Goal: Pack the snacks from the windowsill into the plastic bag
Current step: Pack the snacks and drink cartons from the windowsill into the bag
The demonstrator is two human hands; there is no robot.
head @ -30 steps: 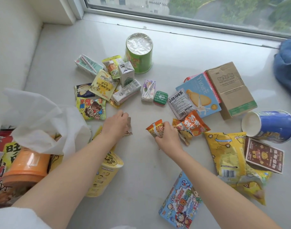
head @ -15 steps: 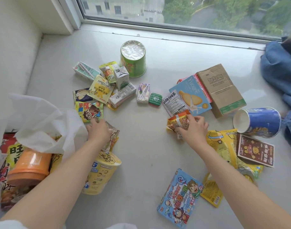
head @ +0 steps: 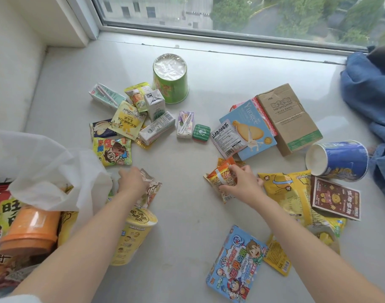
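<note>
Snacks lie scattered over the white windowsill (head: 182, 219). My right hand (head: 241, 184) grips several small orange snack packets (head: 220, 178) at centre right. My left hand (head: 130, 182) holds a pale crinkled snack packet (head: 153, 189) beside the mouth of the white plastic bag (head: 49, 171) at the left. Inside the bag an orange cup (head: 29, 230) and red-and-yellow packets show. A yellow cup (head: 132, 235) lies on its side under my left forearm.
A green cup (head: 170, 78) stands at the back with small cartons and sachets (head: 130, 119) to its left. A cardboard box (head: 289, 117), blue biscuit box (head: 250, 130), blue cup (head: 337, 160), yellow popcorn bag (head: 289, 193) and cartoon box (head: 235, 263) lie right. Blue cloth (head: 370, 101) is far right.
My left hand drew its packet back toward the bag. My right hand went right and gathered more orange packets into its grip. The camera tilted up slightly.
</note>
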